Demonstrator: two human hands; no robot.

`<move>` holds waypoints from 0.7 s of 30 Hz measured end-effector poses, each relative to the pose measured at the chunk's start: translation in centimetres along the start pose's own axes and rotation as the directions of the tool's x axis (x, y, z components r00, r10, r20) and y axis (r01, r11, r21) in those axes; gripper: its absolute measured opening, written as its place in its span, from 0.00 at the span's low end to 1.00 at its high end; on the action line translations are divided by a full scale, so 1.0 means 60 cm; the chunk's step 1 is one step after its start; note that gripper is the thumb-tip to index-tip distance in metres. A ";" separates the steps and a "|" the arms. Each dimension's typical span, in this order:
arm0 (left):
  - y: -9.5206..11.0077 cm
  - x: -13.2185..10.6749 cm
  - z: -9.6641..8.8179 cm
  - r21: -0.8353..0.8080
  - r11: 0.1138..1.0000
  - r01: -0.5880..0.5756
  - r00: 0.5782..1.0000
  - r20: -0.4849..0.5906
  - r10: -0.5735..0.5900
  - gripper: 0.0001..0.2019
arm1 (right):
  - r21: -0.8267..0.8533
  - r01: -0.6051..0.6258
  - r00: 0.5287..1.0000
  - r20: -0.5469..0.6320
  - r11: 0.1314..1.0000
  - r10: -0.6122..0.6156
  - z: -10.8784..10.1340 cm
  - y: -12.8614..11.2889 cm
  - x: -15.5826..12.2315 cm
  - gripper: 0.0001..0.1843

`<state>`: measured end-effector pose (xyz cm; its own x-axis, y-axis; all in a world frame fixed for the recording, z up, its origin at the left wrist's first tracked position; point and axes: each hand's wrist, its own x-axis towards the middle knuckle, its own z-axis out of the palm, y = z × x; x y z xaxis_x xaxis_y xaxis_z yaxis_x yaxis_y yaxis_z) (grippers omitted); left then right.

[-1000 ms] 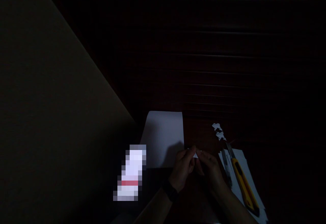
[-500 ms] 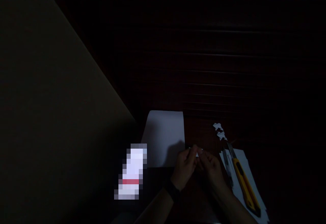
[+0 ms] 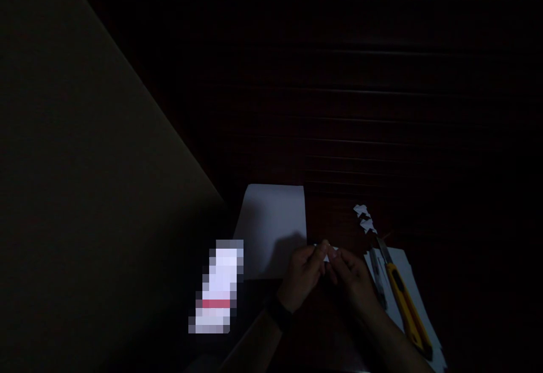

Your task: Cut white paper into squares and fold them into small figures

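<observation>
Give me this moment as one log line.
left hand: holds paper bit; right hand: holds same bit; by left hand: white sheet; by right hand: yellow cutter on papers; beyond cutter: white pieces

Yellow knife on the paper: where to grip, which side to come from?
I'd take the middle of its yellow handle, from above and the right. The handle is long and lies toward the person, while the bare blade points away. A slim grey tool lies close along the left.
</observation>
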<state>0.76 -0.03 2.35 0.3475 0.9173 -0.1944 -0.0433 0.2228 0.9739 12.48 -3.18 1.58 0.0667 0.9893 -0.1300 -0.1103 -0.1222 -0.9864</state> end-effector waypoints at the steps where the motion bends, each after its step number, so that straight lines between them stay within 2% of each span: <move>1: 0.001 -0.001 0.000 -0.011 1.000 -0.001 1.000 0.000 0.001 0.22 | 0.000 0.001 1.000 0.002 1.000 -0.001 -0.001 -0.001 0.000 0.19; 4: 0.002 -0.001 -0.001 -0.071 0.997 0.012 1.000 0.002 -0.012 0.23 | -0.001 0.006 0.999 0.039 1.000 -0.006 -0.005 -0.009 0.002 0.18; 6: 0.002 0.000 -0.004 -0.111 0.994 0.021 1.000 -0.014 -0.023 0.23 | 0.016 0.033 0.998 0.057 0.999 -0.034 -0.011 -0.018 0.004 0.10; 7: 0.001 0.001 -0.005 -0.126 0.992 0.024 0.999 -0.025 -0.028 0.23 | 0.017 0.051 0.997 0.056 0.999 -0.052 -0.015 -0.023 0.005 0.12; 9: 0.000 0.003 -0.008 -0.142 0.989 0.028 0.999 -0.031 -0.033 0.22 | -0.011 0.079 0.995 0.054 0.997 -0.078 -0.023 -0.032 0.008 0.24; 10: -0.001 0.004 -0.010 -0.145 0.989 0.031 0.999 -0.019 -0.034 0.22 | -0.038 0.080 0.995 0.059 0.996 -0.078 -0.026 -0.034 0.009 0.26; 13: -0.004 0.006 -0.012 -0.130 0.991 0.041 0.999 0.020 -0.039 0.23 | -0.139 0.053 0.998 0.035 0.989 -0.048 -0.034 -0.032 0.012 0.20; 16: -0.009 0.005 -0.014 -0.097 0.994 0.057 0.998 0.031 -0.055 0.25 | -0.204 0.037 0.998 -0.040 0.978 -0.046 -0.037 -0.026 0.014 0.18; 18: -0.007 0.005 -0.016 -0.081 0.996 0.039 0.999 0.001 -0.039 0.25 | -0.205 0.027 0.997 -0.067 0.978 -0.042 -0.038 -0.026 0.014 0.18; 21: 0.005 0.004 -0.017 -0.074 0.995 -0.071 0.994 -0.091 0.064 0.19 | -0.207 0.017 0.995 -0.089 0.978 -0.036 -0.042 -0.031 0.016 0.18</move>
<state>-0.16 0.58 2.49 0.2573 0.9559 -0.1414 -0.1370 0.1810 0.9739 15.23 -2.21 3.05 0.1589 0.9819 -0.1031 0.0981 -0.1196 -0.9880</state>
